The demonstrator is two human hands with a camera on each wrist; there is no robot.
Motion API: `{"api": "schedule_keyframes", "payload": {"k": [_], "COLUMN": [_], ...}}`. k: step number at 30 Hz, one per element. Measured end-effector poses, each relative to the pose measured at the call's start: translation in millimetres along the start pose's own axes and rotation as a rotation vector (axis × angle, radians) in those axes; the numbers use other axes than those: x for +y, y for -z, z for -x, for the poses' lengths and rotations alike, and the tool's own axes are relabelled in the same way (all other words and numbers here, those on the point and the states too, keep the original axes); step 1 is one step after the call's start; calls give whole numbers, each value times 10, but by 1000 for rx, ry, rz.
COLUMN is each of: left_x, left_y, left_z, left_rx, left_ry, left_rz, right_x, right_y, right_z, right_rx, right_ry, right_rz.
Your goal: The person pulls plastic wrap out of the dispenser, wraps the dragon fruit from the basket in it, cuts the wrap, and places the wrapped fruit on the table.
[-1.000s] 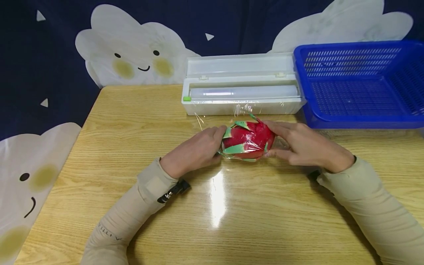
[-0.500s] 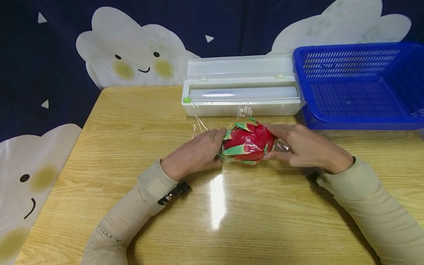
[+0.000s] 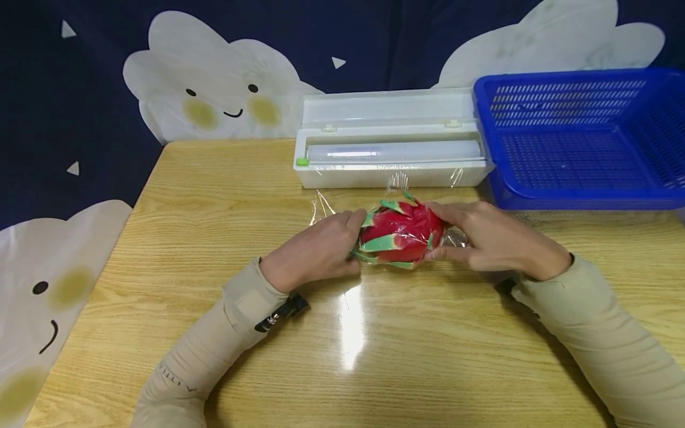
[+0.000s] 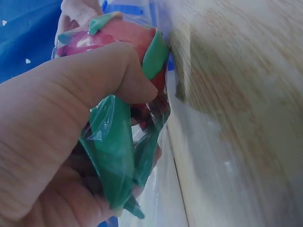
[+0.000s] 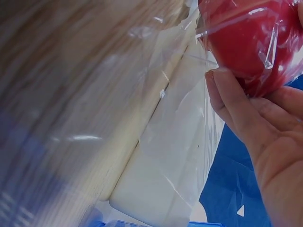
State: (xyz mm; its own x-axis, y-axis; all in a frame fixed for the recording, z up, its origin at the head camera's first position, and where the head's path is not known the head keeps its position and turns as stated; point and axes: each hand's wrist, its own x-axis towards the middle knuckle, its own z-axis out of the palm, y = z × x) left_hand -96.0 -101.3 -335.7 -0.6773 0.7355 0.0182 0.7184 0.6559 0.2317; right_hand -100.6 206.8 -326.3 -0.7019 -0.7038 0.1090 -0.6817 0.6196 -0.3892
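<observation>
Just in front of the open cling film box (image 3: 396, 177), the dragon fruit (image 3: 398, 233) is wrapped in clear film (image 3: 456, 239), with the left hand (image 3: 321, 245) gripping its leafy end and the right hand (image 3: 495, 239) holding its round end, likely so it cannot roll.

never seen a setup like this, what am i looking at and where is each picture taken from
There is no machine here, just a person's bare left hand and right hand, in beige sleeves. The wide picture is taken from the head, looking down; the two close ones, from each wrist. Both hands hold a red, green-scaled dragon fruit covered in clear, shiny film. Beyond it on the pale wooden table are an open white box, with a whitish roll inside, and a blue slotted plastic basket.
</observation>
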Motion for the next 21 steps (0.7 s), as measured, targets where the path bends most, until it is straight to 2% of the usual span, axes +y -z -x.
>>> {"api": "schedule_keyframes", "payload": {"k": [15,21], "left_x": [0,7], "left_y": [16,20], "left_z": [5,13], "left_rx": [-50,-78], "left_ry": [6,30], "left_rz": [55,75], "right_x": [-15,-26], "right_y": [19,26], "right_z": [-1,7], "right_rx": [-47,-67], "right_ry": [-44,-66], "right_rz": [-39,-62]}}
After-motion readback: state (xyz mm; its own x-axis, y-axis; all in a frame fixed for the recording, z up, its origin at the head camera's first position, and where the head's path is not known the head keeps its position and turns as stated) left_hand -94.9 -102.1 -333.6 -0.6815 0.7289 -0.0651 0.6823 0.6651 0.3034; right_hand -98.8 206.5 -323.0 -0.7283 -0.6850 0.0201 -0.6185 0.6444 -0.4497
